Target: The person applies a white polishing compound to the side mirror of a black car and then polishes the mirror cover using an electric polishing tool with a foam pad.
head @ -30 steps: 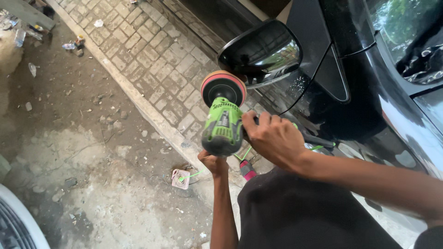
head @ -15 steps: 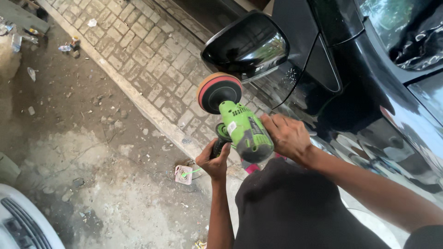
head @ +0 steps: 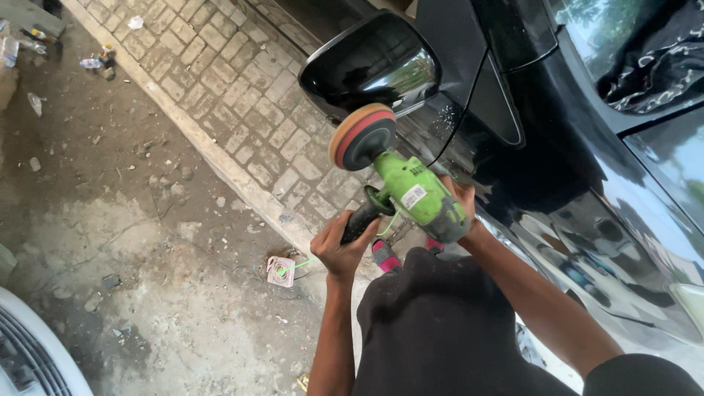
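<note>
Beside the black car [head: 587, 205], above the paved ground, the person holds a green polishing machine [head: 418, 196] with both hands. The left hand [head: 343, 246] is wrapped tight around the machine's black side handle [head: 363, 218], fingers curled over it and thumb closed against them. The right hand [head: 458, 205] grips the rear of the green body from behind; most of it is hidden by the machine, only the fingers showing over the top, pressed against the casing. The machine is tilted, its round pad [head: 361, 136] raised towards the car's glossy black side mirror [head: 370, 64]. The pad has an orange foam layer, a red ring and a dark backing plate, and sits just below the mirror housing, close to the door panel; whether it touches the mirror cannot be told. A thin green cord [head: 297, 265] runs from the machine down towards the ground.

The ground on the left is bare, dirty concrete [head: 132, 279] scattered with small stones and scraps, and a small pink-and-white wrapper [head: 280, 270] lies near the left hand. A strip of grey brick paving [head: 235, 81] runs diagonally along the car, edged by a pale kerb line. Bits of litter [head: 99, 60] lie at the upper left corner of the ground. A curved white object [head: 29, 352] shows at the lower left corner. The person's dark clothing [head: 433, 330] fills the lower middle.
</note>
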